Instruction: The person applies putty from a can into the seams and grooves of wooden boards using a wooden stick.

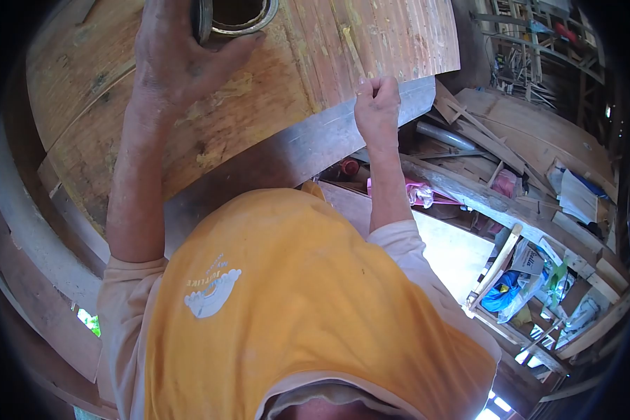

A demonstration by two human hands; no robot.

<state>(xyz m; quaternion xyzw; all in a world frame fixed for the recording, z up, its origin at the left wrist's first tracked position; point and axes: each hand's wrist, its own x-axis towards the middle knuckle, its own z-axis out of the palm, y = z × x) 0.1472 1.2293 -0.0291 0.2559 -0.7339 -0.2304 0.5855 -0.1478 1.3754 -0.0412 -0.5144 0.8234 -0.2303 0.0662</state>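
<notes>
At the top of the view, my left hand (178,66) is closed around the side of an open metal can (243,30), its thumb stretched along the rim. The can is cut off by the frame edge, and its inside looks dark. My right hand (378,115) is closed in a pinch on a thin stick (355,52) with a yellowish end. The stick points up and away over the wooden panel (238,122), which carries yellowish smears and patches. It cannot be made out whether the stick's tip touches the wood.
A grey metallic strip (287,150) runs along the panel's near edge. On the right lie wood offcuts (483,133), a grey pipe (444,136), a long beam (469,192) and a wooden frame (497,269) beside plastic bags (502,292). Curved timber (31,210) stands at left.
</notes>
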